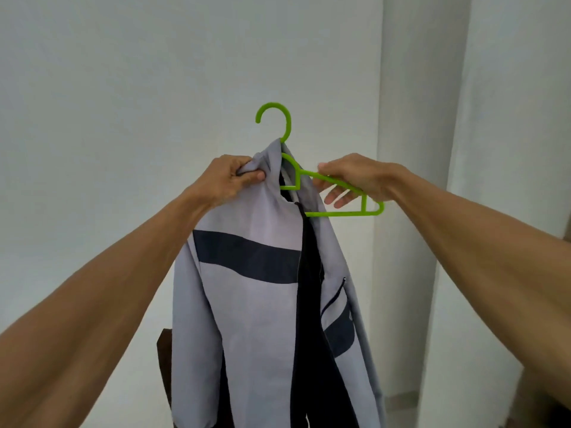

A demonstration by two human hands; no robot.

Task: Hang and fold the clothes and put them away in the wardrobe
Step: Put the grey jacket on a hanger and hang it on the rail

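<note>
Left hand (227, 180): fingers curled, bunching the shoulder fabric of a grey jacket (256, 282) with dark blue bands. Right hand (355, 177): thumb and fingers pinching the sloped arm of a green hanger (336, 193), lower fingers loosely extended. Hanger's left side inside the jacket, hook upright; jacket hanging open-fronted before a white wall (123, 88), dark chair (165, 362) behind its hem

A light grey jacket (256, 304) with dark navy bands and a dark lining hung upright in mid-air, its front zip undone. A bright green plastic hanger (340, 213) sat half inside it, hook up: one arm lay hidden under the collar fabric, which the left hand (230, 177) gripped, while the other arm jutted out bare, sloping downward, pinched by the right hand (355, 177).
</note>
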